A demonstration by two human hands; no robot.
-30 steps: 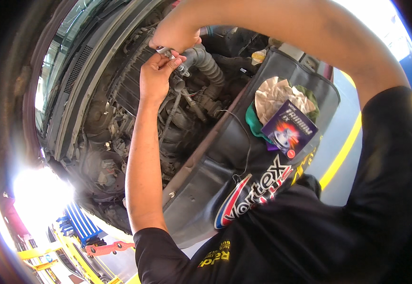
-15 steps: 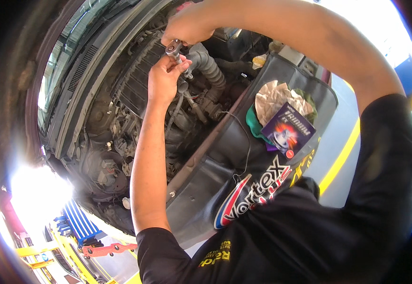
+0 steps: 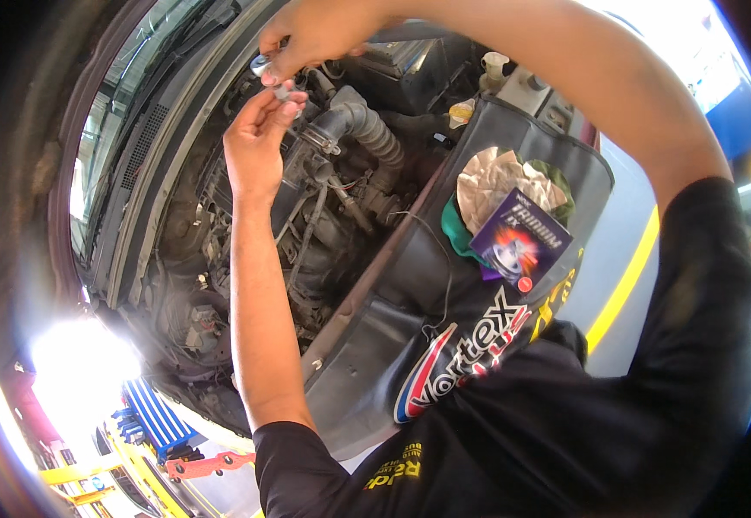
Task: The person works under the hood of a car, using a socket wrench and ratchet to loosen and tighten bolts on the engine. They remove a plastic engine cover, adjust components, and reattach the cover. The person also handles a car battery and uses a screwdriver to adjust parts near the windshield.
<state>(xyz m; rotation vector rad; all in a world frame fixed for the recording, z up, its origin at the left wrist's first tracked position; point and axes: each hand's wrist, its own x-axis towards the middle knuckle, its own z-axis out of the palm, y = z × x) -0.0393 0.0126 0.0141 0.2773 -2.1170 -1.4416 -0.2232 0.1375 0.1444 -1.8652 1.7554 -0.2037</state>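
At the top of the view my right hand (image 3: 322, 36) is closed round a ratchet wrench (image 3: 259, 65), whose round chrome head shows beside the fingers. Just below it, my left hand (image 3: 256, 147) pinches the grey metal socket piece (image 3: 284, 92) on the ratchet with thumb and fingertips. Fingers hide most of the handle and the socket's end. Both hands are raised over the car's engine bay. Near them, a grey corrugated air hose (image 3: 380, 142) bends down past the engine (image 3: 319, 216).
A black fender cover (image 3: 384, 319) drapes the near edge. On it lie crumpled beige paper (image 3: 487, 186), green cloth (image 3: 456, 231) and a dark purple box (image 3: 522, 237). A thin wire (image 3: 449, 276) trails across. A battery (image 3: 418, 73) sits at the far side; the windshield is left.
Both hands have moved up and left with the ratchet, away from the air hose. More of the hose's upper end and the battery now show.
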